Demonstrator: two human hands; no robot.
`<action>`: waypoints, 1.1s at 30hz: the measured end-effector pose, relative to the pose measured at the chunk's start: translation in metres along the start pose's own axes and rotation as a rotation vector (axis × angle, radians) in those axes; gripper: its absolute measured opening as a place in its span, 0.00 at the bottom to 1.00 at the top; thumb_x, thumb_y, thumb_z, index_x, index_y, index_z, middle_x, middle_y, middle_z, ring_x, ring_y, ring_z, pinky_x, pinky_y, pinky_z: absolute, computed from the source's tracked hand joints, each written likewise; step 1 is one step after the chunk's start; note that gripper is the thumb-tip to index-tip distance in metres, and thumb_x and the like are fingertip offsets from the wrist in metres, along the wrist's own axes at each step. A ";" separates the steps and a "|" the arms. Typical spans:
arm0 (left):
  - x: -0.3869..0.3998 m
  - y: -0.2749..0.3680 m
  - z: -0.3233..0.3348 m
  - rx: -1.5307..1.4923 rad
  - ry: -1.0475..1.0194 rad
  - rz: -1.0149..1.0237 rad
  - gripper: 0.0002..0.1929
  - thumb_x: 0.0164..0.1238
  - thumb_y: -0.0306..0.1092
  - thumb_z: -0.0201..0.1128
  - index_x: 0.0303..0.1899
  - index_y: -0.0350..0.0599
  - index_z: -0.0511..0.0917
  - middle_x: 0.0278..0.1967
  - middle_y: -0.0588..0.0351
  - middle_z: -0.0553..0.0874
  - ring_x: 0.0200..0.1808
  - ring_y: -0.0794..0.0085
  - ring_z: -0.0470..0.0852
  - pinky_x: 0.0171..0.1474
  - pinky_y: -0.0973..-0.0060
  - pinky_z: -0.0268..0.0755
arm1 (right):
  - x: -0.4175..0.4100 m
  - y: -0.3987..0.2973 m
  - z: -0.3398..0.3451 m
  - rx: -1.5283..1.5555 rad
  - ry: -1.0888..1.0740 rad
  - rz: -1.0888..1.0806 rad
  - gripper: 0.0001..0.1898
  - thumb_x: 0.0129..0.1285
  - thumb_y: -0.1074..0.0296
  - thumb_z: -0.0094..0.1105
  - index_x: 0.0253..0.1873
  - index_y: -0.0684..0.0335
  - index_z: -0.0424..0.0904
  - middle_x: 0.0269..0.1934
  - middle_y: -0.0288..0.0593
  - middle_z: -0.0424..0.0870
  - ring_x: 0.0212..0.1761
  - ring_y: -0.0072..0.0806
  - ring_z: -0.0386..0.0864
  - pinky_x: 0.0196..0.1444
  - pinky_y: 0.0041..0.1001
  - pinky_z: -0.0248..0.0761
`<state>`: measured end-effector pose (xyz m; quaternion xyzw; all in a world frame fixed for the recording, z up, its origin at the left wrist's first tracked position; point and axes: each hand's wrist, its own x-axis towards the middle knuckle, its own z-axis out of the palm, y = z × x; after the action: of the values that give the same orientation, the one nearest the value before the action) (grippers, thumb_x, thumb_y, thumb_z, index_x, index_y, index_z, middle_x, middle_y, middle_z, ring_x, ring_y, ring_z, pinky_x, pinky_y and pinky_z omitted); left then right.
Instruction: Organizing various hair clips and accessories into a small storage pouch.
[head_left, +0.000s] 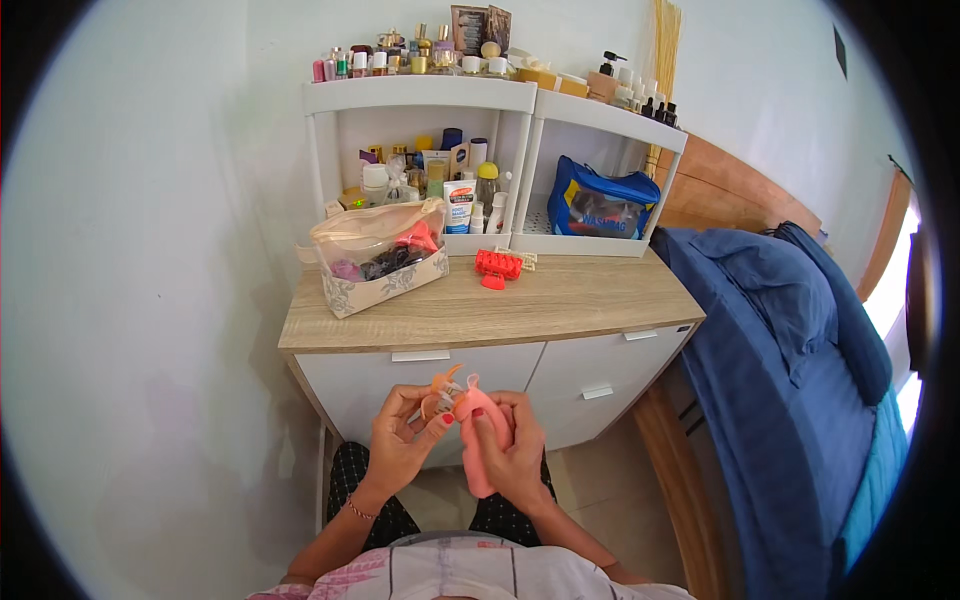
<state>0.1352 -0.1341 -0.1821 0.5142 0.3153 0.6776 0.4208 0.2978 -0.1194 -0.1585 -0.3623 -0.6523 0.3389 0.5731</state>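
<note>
My left hand (405, 439) grips an orange and clear plastic hair claw clip (445, 397) between thumb and fingers. In my right hand (510, 442) is a soft coral-pink cloth (480, 450) with a small loop at its top. The clip and the cloth meet between my hands, in front of the white cabinet doors. On the wooden cabinet top (585, 292) lies a red hair claw clip (498, 266), with a pearl-beaded clip (523, 259) just behind it. To its left stands a clear-sided, floral pouch (382, 259) holding a coral clip and dark hair accessories.
Two white plastic shelf units (420, 94) stand at the back of the cabinet, crowded with bottles and jars. A blue wash bag (604, 199) sits in the right unit. A bed with blue bedding (765, 420) is on the right, and a plain wall (150, 300) on the left.
</note>
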 end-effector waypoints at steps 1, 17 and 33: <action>-0.001 -0.003 -0.001 -0.001 0.001 0.000 0.19 0.68 0.21 0.68 0.56 0.37 0.72 0.57 0.51 0.81 0.59 0.73 0.79 0.64 0.71 0.76 | -0.001 0.003 0.000 -0.001 -0.001 0.000 0.08 0.69 0.77 0.61 0.51 0.67 0.78 0.39 0.40 0.83 0.41 0.18 0.80 0.43 0.21 0.75; -0.005 -0.004 0.004 -0.026 0.081 0.055 0.21 0.67 0.21 0.69 0.59 0.38 0.72 0.62 0.50 0.77 0.62 0.68 0.78 0.67 0.69 0.73 | -0.011 0.012 0.003 -0.223 0.036 -0.386 0.18 0.60 0.82 0.64 0.55 0.65 0.77 0.49 0.50 0.81 0.52 0.38 0.81 0.55 0.33 0.75; -0.006 0.014 0.004 0.203 -0.112 0.121 0.28 0.68 0.21 0.68 0.68 0.44 0.70 0.74 0.45 0.66 0.68 0.64 0.75 0.67 0.68 0.75 | -0.011 0.034 -0.013 0.060 -0.054 -0.115 0.15 0.73 0.79 0.54 0.62 0.66 0.69 0.58 0.43 0.74 0.58 0.26 0.74 0.62 0.26 0.68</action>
<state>0.1367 -0.1461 -0.1714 0.6094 0.3267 0.6364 0.3418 0.3148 -0.1106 -0.1918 -0.2976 -0.6769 0.3345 0.5843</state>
